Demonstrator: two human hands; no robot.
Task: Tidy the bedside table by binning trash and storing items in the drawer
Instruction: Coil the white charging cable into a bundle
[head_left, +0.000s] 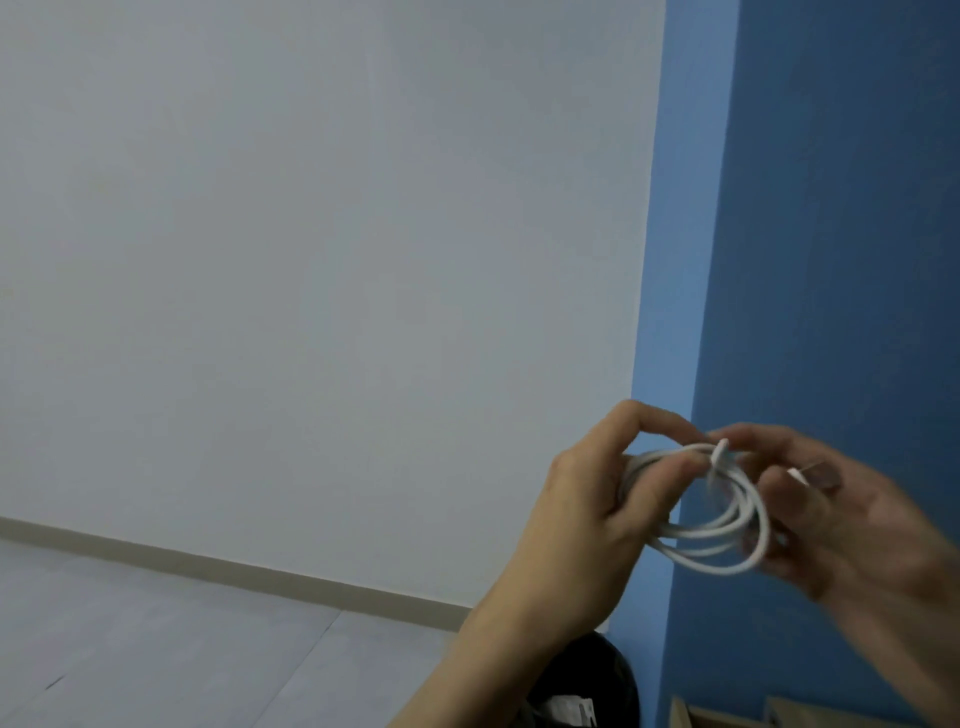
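White cable (727, 540), wound into a loose coil of several loops, is what I have between both hands. I hold it in the air above the bin (587, 680) and a little to its right, in front of the corner where the pale wall meets the blue wall (831, 208). My left hand (597, 499) has its fingers and thumb curled round the side of the coil nearer the bin, gripping the bundled strands. My right hand (852, 519) is blurred, but its fingers are bent around the far side of the coil. They seem to pinch the loose end, whose small white plug (795, 475) shows between them. A turn of cable crosses the top of the loops, so I judge that I am tying the coil off. The bin is dark and low in the view, with something pale inside that I cannot make out. Just right of the bin, a strip of light wood (691, 717) peeks in at the bottom edge. I take it for the bedside table, though neither its top nor the drawer shows. So I cannot say how much trash has been binned or what else is stored. As I judge it, the cable is nearly bundled and not yet put away; finishing the wrap and laying it in the drawer are left.
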